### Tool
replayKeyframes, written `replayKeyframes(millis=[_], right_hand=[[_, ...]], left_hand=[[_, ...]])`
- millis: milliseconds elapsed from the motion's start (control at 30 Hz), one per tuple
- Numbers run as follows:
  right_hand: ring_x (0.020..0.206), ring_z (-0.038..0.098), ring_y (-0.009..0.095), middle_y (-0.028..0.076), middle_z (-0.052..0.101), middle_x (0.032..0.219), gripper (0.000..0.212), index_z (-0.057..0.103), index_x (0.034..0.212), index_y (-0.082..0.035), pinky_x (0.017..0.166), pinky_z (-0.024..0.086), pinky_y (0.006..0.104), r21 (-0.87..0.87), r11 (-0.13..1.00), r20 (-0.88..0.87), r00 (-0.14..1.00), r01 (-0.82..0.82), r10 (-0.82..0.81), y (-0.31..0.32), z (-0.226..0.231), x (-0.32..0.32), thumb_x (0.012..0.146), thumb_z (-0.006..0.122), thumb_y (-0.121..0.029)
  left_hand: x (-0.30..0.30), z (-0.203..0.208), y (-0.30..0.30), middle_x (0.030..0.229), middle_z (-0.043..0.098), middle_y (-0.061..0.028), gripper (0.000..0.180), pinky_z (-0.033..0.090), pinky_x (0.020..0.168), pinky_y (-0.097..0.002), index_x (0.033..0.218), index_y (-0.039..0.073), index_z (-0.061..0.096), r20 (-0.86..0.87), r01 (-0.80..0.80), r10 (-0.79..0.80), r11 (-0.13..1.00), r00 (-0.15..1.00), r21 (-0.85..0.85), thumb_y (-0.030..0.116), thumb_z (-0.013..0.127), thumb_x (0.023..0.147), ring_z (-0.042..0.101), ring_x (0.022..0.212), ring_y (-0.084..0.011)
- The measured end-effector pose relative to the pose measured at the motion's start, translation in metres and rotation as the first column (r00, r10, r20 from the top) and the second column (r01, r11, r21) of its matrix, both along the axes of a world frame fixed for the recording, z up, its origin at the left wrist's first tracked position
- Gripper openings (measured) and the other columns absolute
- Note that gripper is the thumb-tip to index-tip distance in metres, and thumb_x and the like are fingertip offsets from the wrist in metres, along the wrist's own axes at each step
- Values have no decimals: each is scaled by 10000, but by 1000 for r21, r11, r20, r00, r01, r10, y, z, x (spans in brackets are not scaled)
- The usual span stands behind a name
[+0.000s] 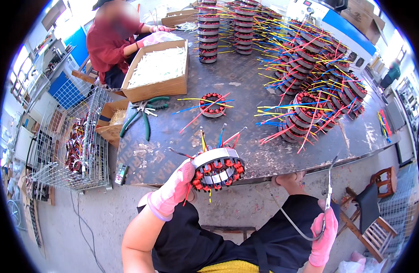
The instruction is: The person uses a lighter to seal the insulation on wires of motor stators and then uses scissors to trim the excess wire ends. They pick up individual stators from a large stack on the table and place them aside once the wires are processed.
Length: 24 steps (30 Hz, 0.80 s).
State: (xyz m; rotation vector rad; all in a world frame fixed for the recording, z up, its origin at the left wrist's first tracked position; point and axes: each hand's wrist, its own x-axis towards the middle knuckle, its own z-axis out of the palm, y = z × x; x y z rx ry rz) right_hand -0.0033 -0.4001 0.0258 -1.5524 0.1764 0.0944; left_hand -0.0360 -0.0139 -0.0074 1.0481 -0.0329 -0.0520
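My left hand, in a pink glove, grips a motor stator by its left side, tilted above the table's near edge. The stator is a grey ring with red windings and black inner parts. Short bunches of yellow, blue and red wire stick up from it. In my pink-gloved right hand is a slim pen-like tool with a long thin metal tip, bent at the top. A grey cord hangs from it in a loop. This tool is apart from the stator, to its right.
Another stator lies mid-table. Tall stator stacks with long wires fill the right and back. Green-handled pliers lie at left by a carton of white pieces, where a co-worker sits. A wire cage holds more stators.
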Motion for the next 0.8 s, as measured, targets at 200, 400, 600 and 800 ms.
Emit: replayKeyframes(millis=[200,400,600,800], right_hand=[[447,284,15,-68,360,542,457,556,1237,80,427,192,197,-1,1000,-3,1000,-12,12,2,0,0,1022,487,-318],[446,285,15,-64,362,540,446,561,1235,76,425,196,200,25,1000,-11,1000,-8,9,-2,-2,1,1026,482,-310],[444,280,20,-65,336,532,474,531,1249,100,422,198,200,106,994,-16,1000,-10,12,-7,-9,6,1027,476,-315],[449,279,17,-73,337,538,458,543,1244,79,422,193,197,130,991,-51,999,16,-10,-23,-21,12,1030,470,-319]], left_hand=[[-2,-9,2,1419,484,-186,1054,452,1035,-438,1461,-65,315,23,-9,9,1000,1000,15,745,536,823,534,1257,-295],[10,15,-14,1338,540,-133,965,463,1024,-406,1361,-16,415,-21,-76,79,991,997,109,672,703,750,567,1210,-248],[33,31,13,1183,553,-86,827,422,989,-316,1242,18,499,149,-306,272,744,951,593,310,911,586,531,1129,-187],[112,47,52,1117,574,-161,785,445,956,-393,1167,6,560,433,-444,219,5,875,896,350,894,546,565,1065,-304]])
